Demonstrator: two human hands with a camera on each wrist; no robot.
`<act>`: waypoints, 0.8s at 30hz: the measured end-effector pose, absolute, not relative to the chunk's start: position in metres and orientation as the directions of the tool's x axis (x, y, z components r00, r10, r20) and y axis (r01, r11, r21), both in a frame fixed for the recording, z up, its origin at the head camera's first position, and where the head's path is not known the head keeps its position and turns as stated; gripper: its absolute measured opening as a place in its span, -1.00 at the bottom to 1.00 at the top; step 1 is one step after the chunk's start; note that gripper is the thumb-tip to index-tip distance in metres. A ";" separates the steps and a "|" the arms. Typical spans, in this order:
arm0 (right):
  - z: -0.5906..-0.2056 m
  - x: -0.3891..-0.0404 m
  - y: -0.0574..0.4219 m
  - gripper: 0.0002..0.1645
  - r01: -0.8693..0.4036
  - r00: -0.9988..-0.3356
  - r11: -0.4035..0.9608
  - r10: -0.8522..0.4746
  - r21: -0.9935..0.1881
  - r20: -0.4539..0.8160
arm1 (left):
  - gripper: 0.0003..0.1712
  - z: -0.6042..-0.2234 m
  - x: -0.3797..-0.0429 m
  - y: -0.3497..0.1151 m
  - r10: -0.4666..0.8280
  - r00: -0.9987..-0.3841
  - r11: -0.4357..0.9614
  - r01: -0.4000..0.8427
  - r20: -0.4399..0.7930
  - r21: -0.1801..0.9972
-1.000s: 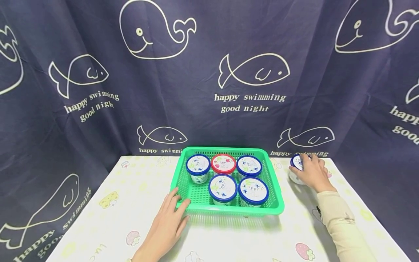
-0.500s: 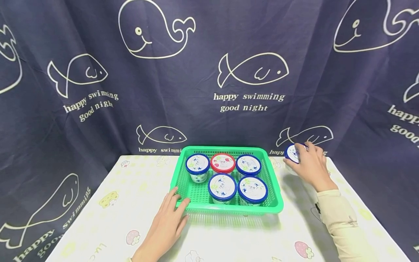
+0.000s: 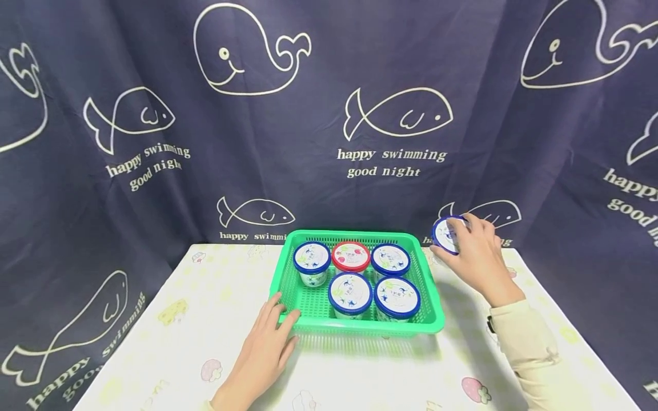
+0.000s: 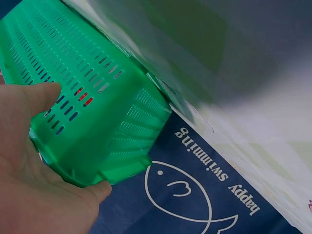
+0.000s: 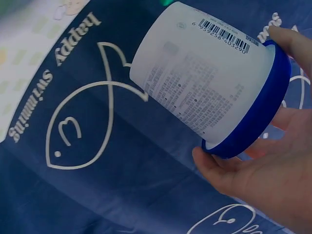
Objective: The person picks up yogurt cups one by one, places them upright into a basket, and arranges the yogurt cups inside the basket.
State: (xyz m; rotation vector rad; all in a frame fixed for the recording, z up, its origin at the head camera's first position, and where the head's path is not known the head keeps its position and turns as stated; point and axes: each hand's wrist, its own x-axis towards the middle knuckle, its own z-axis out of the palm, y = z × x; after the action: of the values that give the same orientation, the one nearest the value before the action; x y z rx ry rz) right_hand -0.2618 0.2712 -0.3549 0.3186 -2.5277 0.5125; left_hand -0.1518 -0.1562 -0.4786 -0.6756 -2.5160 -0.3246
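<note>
A white tub with a blue lid (image 3: 446, 234) is raised off the table beyond the basket's right end. My right hand (image 3: 478, 257) grips it by the lid from above; the right wrist view shows thumb and fingers around the lid's rim and the tub's barcode side (image 5: 204, 73). At the front left corner of the green basket (image 3: 360, 326), my left hand (image 3: 264, 345) holds the rim, thumb on the perforated outer wall (image 4: 97, 117) and fingers over the edge. Inside stand several blue-lidded tubs (image 3: 350, 294) and one red-lidded tub (image 3: 351, 256), all upright.
The basket's front left part holds no tub, showing its slotted floor (image 3: 308, 305). A patterned white cloth (image 3: 360, 382) covers the table. Close behind the table's back edge hangs a dark blue curtain (image 3: 308, 171) with whale and fish drawings.
My right hand has lifted the blue-lidded tub off the table and carried it up and left, toward the basket. The left hand and the basket stay in place.
</note>
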 end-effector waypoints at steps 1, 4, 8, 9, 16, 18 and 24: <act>-0.354 -0.261 0.269 -0.24 -0.330 -0.824 0.898 -0.123 -0.292 0.552 | -0.44 -0.478 -0.153 -0.156 0.403 -0.740 0.847 0.525 0.539 0.087; -0.351 -0.257 0.261 -0.24 -0.349 -0.812 0.892 -0.134 -0.289 0.568 | -0.43 -0.478 -0.154 -0.157 0.412 -0.728 0.844 0.532 0.548 0.071; -0.349 -0.252 0.248 -0.25 -0.392 -0.795 0.878 -0.172 -0.276 0.581 | -0.43 -0.477 -0.153 -0.157 0.411 -0.728 0.843 0.532 0.549 0.074; -0.348 -0.251 0.244 -0.24 -0.403 -0.792 0.873 -0.182 -0.274 0.583 | -0.43 -0.477 -0.152 -0.158 0.408 -0.730 0.844 0.530 0.549 0.078; -0.347 -0.244 0.218 -0.24 -0.463 -0.766 0.849 -0.238 -0.256 0.597 | -0.44 -0.479 -0.151 -0.158 0.400 -0.738 0.850 0.521 0.544 0.082; -0.347 -0.241 0.210 -0.25 -0.482 -0.755 0.840 -0.255 -0.248 0.605 | -0.44 -0.479 -0.151 -0.158 0.401 -0.736 0.849 0.523 0.546 0.081; -0.344 -0.236 0.185 -0.25 -0.534 -0.718 0.816 -0.301 -0.220 0.627 | -0.44 -0.479 -0.152 -0.158 0.402 -0.727 0.844 0.530 0.557 0.083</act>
State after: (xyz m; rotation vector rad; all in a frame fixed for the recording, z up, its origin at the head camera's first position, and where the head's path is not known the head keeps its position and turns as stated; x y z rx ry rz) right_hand -0.2361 0.1851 -0.3436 0.6128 -2.4092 0.5235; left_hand -0.1518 -0.1583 -0.4789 -0.6820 -2.4845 -0.3212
